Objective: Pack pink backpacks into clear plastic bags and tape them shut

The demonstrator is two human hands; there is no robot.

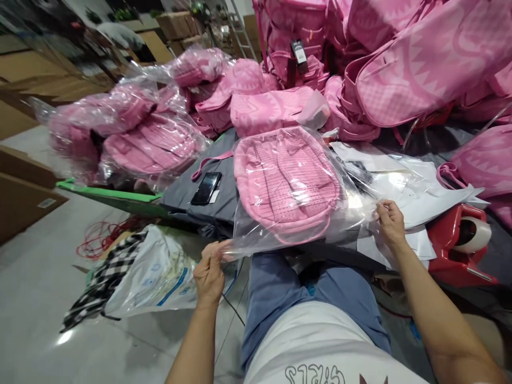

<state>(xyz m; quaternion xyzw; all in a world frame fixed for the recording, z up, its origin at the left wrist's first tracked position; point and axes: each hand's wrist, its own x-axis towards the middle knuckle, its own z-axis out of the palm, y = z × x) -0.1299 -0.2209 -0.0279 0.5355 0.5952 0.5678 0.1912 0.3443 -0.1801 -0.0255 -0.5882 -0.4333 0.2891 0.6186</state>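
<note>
A pink backpack lies inside a clear plastic bag on the dark-covered table in front of me. My left hand is closed on the bag's near left corner. At the right, my right hand pinches the other corner, so the bag's near edge is stretched between the two hands. A pink strap sticks out at the backpack's left. Next to it a black phone rests on the table.
Pink backpacks in clear plastic are heaped at the left. More pink backpacks pile up at the back and right. White papers and a red tape dispenser are at my right. A white sack stands on the floor.
</note>
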